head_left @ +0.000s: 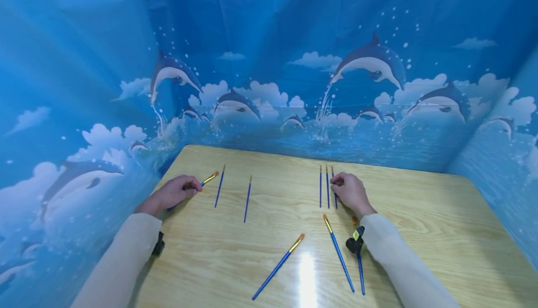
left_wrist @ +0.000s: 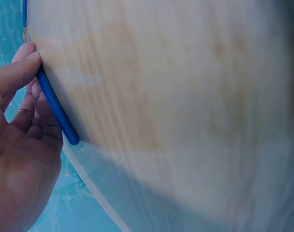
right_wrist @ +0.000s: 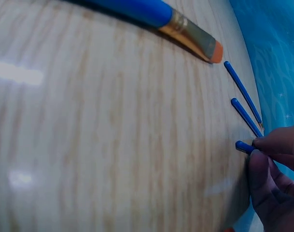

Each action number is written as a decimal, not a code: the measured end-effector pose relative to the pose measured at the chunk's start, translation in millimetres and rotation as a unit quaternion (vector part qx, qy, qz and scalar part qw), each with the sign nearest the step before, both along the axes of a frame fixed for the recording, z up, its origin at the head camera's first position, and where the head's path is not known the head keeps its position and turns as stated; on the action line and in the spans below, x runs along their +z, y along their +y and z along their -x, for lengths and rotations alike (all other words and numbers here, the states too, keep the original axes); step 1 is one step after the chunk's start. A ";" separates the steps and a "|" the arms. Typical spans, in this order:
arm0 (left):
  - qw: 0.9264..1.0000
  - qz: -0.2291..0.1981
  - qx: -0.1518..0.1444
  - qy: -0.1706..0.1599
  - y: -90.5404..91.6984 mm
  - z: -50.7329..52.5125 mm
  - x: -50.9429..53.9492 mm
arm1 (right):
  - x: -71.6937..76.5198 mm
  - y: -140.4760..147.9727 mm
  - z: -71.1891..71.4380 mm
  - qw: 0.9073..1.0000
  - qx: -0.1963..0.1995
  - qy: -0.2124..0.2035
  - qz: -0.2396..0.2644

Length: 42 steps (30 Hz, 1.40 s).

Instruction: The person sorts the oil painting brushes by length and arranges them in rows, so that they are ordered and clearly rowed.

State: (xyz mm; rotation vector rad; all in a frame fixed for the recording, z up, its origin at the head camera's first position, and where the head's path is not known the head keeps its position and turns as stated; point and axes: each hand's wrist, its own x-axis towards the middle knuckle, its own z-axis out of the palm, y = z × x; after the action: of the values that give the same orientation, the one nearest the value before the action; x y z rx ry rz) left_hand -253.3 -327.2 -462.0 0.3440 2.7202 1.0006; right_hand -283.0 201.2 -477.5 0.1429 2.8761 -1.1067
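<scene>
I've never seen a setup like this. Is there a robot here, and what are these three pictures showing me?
No robot appears here: these are a person's two bare hands, the left hand and the right hand. The wide picture comes from a camera worn on the head, looking forward and down. The two close pictures come from cameras worn on the wrists.

On the wood-grain table lie blue-handled paintbrushes: thin brushes farther back and three wider brushes nearer the person. Behind hangs a dolphin-printed backdrop.

The left hand's fingers pinch a wide-tipped brush. The right hand's fingers pinch a slim brush, beside two similar ones.
</scene>
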 end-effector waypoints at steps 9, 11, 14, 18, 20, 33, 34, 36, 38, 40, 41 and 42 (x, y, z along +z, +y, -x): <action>1.000 0.000 0.002 0.005 0.0 -0.4 -0.8 | 0.0 -2.4 0.3 1.000 0.004 0.012 -0.015; 1.000 -0.001 0.001 0.003 -0.3 -0.3 -0.9 | 0.2 -2.9 -0.1 1.000 0.005 0.018 -0.021; 1.000 -0.002 -0.001 0.001 -0.2 -0.4 -0.2 | 1.0 -4.3 -0.9 0.999 0.001 0.024 -0.025; 1.000 -0.001 -0.002 0.002 0.1 -0.8 1.1 | 2.3 -6.7 -1.5 0.999 -0.007 0.022 -0.027; 1.000 -0.002 0.000 0.002 0.2 -1.0 1.4 | 3.0 -7.9 -1.9 0.999 -0.010 0.021 -0.028; 1.000 -0.002 0.000 0.000 -0.4 -1.4 -0.2 | 3.3 -10.8 -5.3 0.999 -0.016 0.020 -0.036; 1.000 -0.002 0.001 0.000 -0.5 -1.2 -0.4 | 3.4 -11.1 -5.2 0.999 -0.018 0.019 -0.036; 1.000 -0.002 0.000 0.000 -0.8 -1.0 -0.5 | 3.2 -11.2 -4.3 0.999 -0.020 0.018 -0.035; 1.000 -0.002 0.000 0.001 -0.9 -1.0 -0.5 | 2.7 -10.8 -3.6 0.999 -0.019 0.018 -0.036; 1.000 -0.001 0.000 0.002 -0.7 -1.2 -0.4 | 2.2 -10.5 -3.2 0.999 -0.019 0.018 -0.034; 1.000 -0.001 0.000 0.002 -0.6 -1.3 -0.3 | 1.9 -10.1 -3.0 0.999 -0.019 0.017 -0.034; 1.000 0.000 0.001 0.001 -0.4 -1.2 -0.4 | 1.9 -9.9 -3.0 0.999 -0.020 0.018 -0.033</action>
State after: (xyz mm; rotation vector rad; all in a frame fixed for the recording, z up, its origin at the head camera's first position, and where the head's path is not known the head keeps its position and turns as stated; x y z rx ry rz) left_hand -252.0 -327.6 -462.4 0.3434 2.7231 1.0022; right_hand -280.0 191.4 -475.7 0.1860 2.9550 -1.0303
